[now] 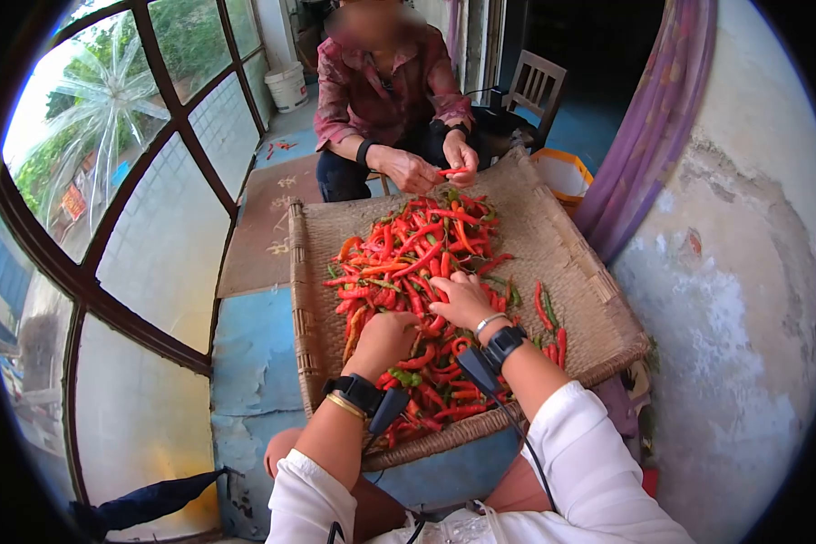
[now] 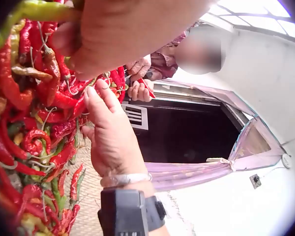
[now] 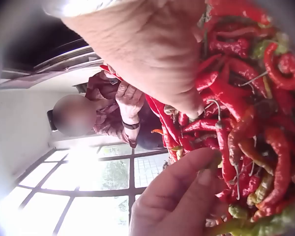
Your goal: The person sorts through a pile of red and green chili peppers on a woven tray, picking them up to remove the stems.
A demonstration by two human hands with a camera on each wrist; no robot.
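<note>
We should work lightly, lifting peppers singly from top to avoid bruising. Left hand: fingers curled over peppers; cannot tell if gripping one. Right hand: fingers loosely extended, touching peppers. All heaped on woven tray; another person opposite, windows left, purple curtain right.

- A rimmed woven tray, centre of the head view.
- A heap of mostly red peppers through its middle.
- Loose peppers, right of centre.
</note>
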